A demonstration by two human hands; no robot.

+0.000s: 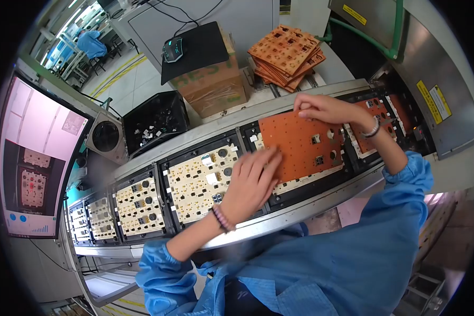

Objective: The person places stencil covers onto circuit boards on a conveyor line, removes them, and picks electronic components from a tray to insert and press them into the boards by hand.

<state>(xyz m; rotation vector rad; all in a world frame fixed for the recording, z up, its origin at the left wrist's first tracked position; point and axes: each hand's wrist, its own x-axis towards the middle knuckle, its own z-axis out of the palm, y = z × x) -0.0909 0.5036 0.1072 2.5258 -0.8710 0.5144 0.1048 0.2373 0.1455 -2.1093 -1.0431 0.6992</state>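
An orange perforated panel (pixel 295 145) with small holes and a few larger cut-outs lies tilted over a cream circuit board in a black frame. My right hand (pixel 326 109) has its fingers curled and pinched at the panel's upper edge. At the panel's left edge is my left hand (pixel 253 181), palm down with fingers stretched out; its fingertips are slightly blurred. Left of it sits a cream circuit board (pixel 189 181) with dark round parts and a white square. Another orange panel (pixel 371 129) covers a board to the right.
Behind the line, orange panels (pixel 287 50) are stacked beside a cardboard box (pixel 213 92) carrying a mouse (pixel 173 49). A black bin (pixel 155 113) holds small parts. A monitor (pixel 37 163) stands left. More framed boards (pixel 137 203) run leftward. A metal housing (pixel 447 68) borders the right.
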